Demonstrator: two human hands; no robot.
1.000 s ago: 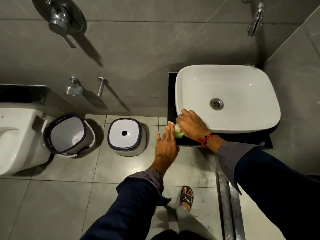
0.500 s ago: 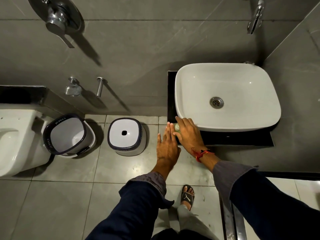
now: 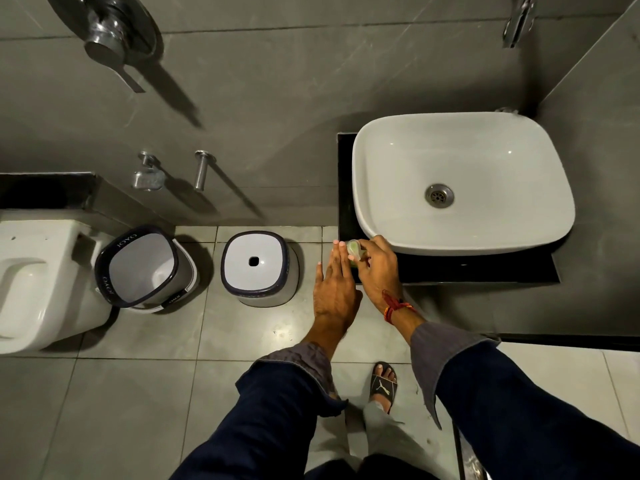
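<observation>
Pale-green container (image 3: 354, 248) w/ clear top now out from under R hand (image 3: 379, 271), fingers round it; L hand (image 3: 334, 289) fingers straight.

A white basin (image 3: 502, 150) with a metal drain (image 3: 439, 195) sits on a black tabletop (image 3: 467, 268) at right of centre, below a chrome tap (image 3: 518, 22) at the upper right edge. A mixer lever (image 3: 110, 32) is fixed to the grey wall at upper left, with two small wall fittings (image 3: 148, 174) lower down. On the tiled floor (image 3: 121, 410) at left stand a white toilet (image 3: 31, 278), a dark-rimmed bucket (image 3: 104, 268) and, just beside it, a white stool (image 3: 256, 261). A black sandal (image 3: 382, 384) shows at lower centre.
</observation>
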